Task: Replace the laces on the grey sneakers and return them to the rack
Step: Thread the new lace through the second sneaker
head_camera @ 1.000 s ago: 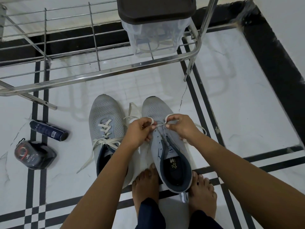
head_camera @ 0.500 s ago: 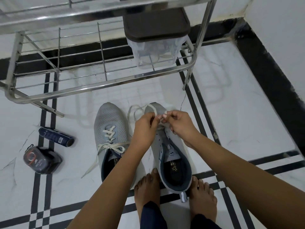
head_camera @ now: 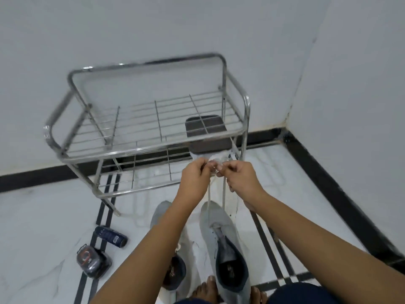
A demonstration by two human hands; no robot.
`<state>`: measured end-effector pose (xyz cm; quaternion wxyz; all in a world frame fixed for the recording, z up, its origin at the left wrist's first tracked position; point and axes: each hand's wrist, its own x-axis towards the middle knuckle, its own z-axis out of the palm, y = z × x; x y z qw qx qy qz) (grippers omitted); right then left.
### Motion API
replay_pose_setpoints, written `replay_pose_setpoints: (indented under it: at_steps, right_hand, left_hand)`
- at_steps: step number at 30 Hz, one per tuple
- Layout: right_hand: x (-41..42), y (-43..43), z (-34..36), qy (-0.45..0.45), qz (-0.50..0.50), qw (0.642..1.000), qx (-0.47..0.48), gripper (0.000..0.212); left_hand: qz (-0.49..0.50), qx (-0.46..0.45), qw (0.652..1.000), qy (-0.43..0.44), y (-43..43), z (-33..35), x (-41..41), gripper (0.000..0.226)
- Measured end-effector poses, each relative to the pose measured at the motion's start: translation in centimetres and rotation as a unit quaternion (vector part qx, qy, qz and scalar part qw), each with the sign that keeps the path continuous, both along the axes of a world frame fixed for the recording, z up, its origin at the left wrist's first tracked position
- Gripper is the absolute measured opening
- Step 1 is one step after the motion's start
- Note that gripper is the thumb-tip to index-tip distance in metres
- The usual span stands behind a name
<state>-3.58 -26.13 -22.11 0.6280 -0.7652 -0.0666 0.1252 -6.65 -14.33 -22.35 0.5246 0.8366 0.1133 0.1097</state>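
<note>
1. A head-worn camera looks down at a white marble floor (head_camera: 306, 216) with black stripes, in a corner between pale walls.
2. Two grey sneakers stand side by side on the floor at lower centre, toes toward the rack. The nearer-right sneaker (head_camera: 221, 235) is in plain view, its tongue loose and its opening dark. The other sneaker (head_camera: 161, 212) is mostly hidden under the left forearm, so its lacing cannot be told.
3. A white lace (head_camera: 223, 194) rises in two strands from near the toe end of the nearer-right sneaker up to the hands.
4. At the centre of the frame the left hand (head_camera: 195, 175) and the right hand (head_camera: 242, 179) are almost touching. The fingers of both hands are curled and pinch the upper ends of the lace. Blur hides the exact grip.
5. The rack (head_camera: 246, 110), chrome with two wire shelves, stands against the wall at upper centre. A clear box with a dark lid (head_camera: 206, 128) sits on its lower shelf, at the right end.
6. At lower left lie a dark can (head_camera: 110, 235) and a dark wrapped packet (head_camera: 93, 263).
7. Judged step: lacing has only begun on this sneaker, and the two ends are being drawn up level. Next, the hands likely need to come down, cross the ends and feed each one through the following eyelets. The sneakers are not yet on the rack.
</note>
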Motion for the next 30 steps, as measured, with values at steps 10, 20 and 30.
replay_pose_setpoints:
  at_steps: [10,20,30]
  right_hand:
    - [0.0,0.4,11.0,-0.115,-0.042,0.992,0.041,0.024]
    - [1.1,1.3,12.9,-0.140,-0.052,0.988,0.042,0.019]
    - [2.2,1.7,14.6,-0.175,-0.065,0.979,0.080,0.014]
  left_hand:
    - [0.050,-0.045,0.993,-0.101,-0.9,11.1,0.3,0.029]
    - [0.049,-0.067,0.988,-0.129,-1.1,13.3,1.7,0.022]
    - [0.069,-0.104,0.975,-0.182,-1.1,14.7,2.4,0.018]
